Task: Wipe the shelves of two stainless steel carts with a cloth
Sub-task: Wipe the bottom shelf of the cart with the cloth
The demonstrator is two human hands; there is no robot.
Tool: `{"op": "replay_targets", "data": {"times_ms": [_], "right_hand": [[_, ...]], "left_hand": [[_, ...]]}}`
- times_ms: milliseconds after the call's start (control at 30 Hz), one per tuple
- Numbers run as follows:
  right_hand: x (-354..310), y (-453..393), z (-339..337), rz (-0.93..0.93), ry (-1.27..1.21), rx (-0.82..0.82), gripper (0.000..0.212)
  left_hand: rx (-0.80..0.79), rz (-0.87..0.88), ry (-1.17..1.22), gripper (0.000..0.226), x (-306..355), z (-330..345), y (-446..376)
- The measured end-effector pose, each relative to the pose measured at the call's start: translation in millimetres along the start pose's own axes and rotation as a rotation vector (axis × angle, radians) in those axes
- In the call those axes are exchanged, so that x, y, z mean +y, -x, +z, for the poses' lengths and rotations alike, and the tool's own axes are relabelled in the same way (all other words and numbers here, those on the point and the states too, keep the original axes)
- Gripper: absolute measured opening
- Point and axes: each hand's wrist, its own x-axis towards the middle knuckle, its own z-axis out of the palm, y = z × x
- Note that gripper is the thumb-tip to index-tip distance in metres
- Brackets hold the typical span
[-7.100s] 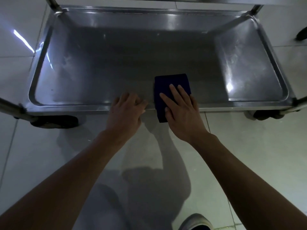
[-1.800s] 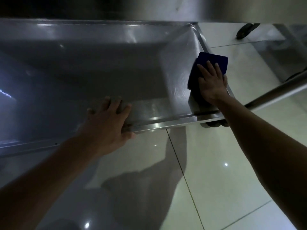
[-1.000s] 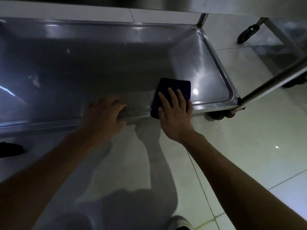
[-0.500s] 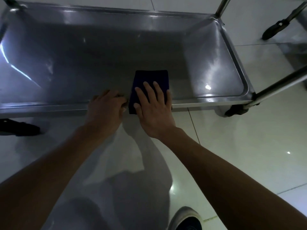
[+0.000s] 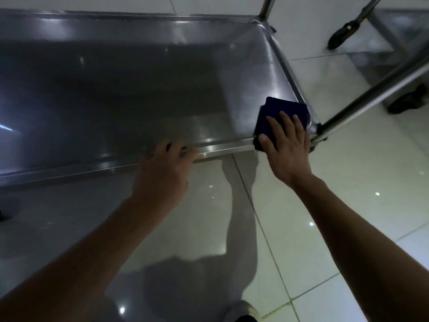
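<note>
1. Under the flat, spread right hand (image 5: pixel 286 145): folded dark-blue cloth (image 5: pixel 282 115), pressed on the near right corner of the stainless steel cart's bottom shelf (image 5: pixel 130 94).
2. Beside it, leftward: left hand (image 5: pixel 162 168), fingers curled over the shelf's near rim.
3. Progress: shelf mid-wipe; second cart (image 5: pixel 399 43), beyond, judged outstanding.

no text, label, brand, number or sign can be read anywhere in the view. nothing is printed or stamped on the shiny stainless steel cart shelf (image 5: pixel 139 89), on the folded dark blue cloth (image 5: pixel 282 108), or on the glossy pale floor tiles (image 5: pixel 348 182), as far as can be made out in the dim light.
</note>
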Motion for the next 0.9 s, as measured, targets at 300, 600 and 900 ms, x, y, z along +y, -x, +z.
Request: {"op": "replay_targets", "data": {"times_ms": [300,600,900], "right_hand": [[36,-35,-15,0.120,-0.077,0.027,0.067],[-25,4,13,-0.226,-0.031,0.096,0.063],[-50,25,-17,-0.258,-0.121,-0.004,0.053]], "left_hand": [[-0.076,0.005,0.055,0.051,19,4,-35],[-0.081,0.004,0.101,0.063,16,3,-46],[-0.197,0.038,0.031,0.050,2,-19,-18]]}}
